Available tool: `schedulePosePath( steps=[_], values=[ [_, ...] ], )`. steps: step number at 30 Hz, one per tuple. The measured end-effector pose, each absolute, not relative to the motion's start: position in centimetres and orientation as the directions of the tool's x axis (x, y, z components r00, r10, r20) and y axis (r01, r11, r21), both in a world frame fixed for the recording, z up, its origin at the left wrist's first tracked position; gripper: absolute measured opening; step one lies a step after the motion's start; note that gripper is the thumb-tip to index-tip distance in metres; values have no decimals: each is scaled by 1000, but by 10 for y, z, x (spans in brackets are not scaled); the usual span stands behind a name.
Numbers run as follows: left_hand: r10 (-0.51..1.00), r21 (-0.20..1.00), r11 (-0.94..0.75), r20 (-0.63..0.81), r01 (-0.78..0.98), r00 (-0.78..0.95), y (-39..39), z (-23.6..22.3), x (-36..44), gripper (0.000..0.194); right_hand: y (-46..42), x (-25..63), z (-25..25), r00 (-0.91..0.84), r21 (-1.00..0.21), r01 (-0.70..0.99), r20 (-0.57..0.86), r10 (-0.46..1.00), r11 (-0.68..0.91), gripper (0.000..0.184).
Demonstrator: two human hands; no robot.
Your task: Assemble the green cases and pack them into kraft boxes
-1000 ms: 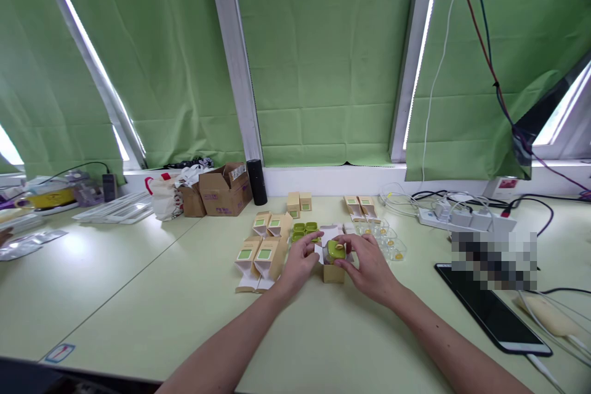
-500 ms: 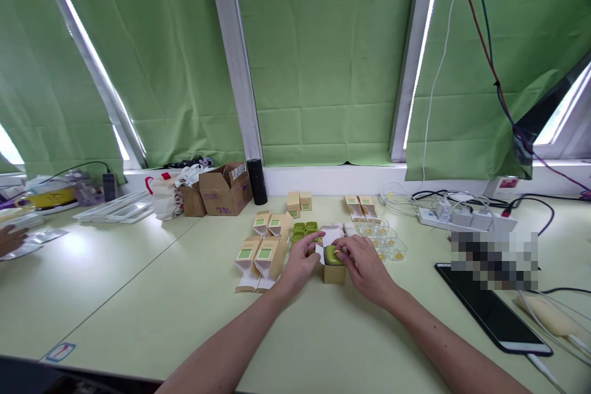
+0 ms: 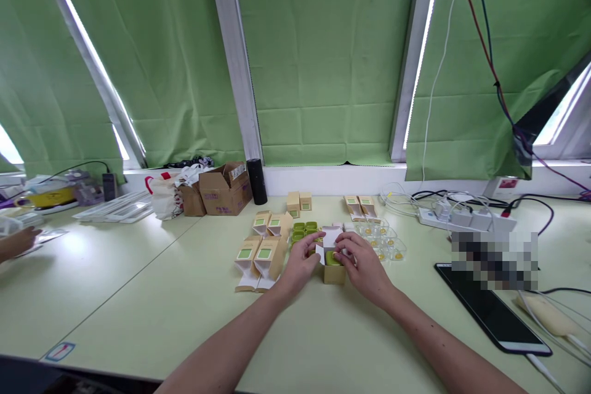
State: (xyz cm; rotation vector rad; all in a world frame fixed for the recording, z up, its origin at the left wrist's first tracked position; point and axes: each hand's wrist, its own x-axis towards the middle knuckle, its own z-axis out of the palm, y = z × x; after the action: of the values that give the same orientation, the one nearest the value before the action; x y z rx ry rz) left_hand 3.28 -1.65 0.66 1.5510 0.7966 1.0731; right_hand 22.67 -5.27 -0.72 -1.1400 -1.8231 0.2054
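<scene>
A small kraft cardboard box [image 3: 333, 275] stands open in front of me, its white inner flaps raised. Inside it sits a jar with a rounded green lid [image 3: 330, 258], only its top showing above the rim. My left hand [image 3: 300, 263] is closed at the box's left side, thumb and forefinger at the white flap. The thumb and fingers of my right hand [image 3: 362, 258] pinch at the right part of the lid. Just behind my left fingers are several green square lids [image 3: 300, 228]. Several clear cups [image 3: 390, 243] with yellow spots lie beyond my right hand.
Kraft boxes [image 3: 270, 252] with green labels stand left of my hands, and more [image 3: 360, 206] lie at the back. At right are a tablet [image 3: 492, 308], a power strip [image 3: 466, 218] and cables. Cartons [image 3: 226, 191] line the wall; another person's hand [image 3: 21, 241] is far left.
The green-lidded jar has sunk down into the box, with my right hand's fingers following it. My left hand has stayed in place. The other person's hand has come further into view.
</scene>
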Motion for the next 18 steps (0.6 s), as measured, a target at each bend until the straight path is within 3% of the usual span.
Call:
schedulePosePath(
  steps=[5, 18],
  values=[
    [894, 970, -239, 236, -40, 382, -15, 5, 33, 63, -51, 226, -8, -85, -647, 548, 586, 805, 529, 13],
    [889, 971, -234, 234, -48, 393, -14, 3, 33, 64, -49, 226, -6, -57, -701, 530, 533, 844, 478, 20]
  ],
)
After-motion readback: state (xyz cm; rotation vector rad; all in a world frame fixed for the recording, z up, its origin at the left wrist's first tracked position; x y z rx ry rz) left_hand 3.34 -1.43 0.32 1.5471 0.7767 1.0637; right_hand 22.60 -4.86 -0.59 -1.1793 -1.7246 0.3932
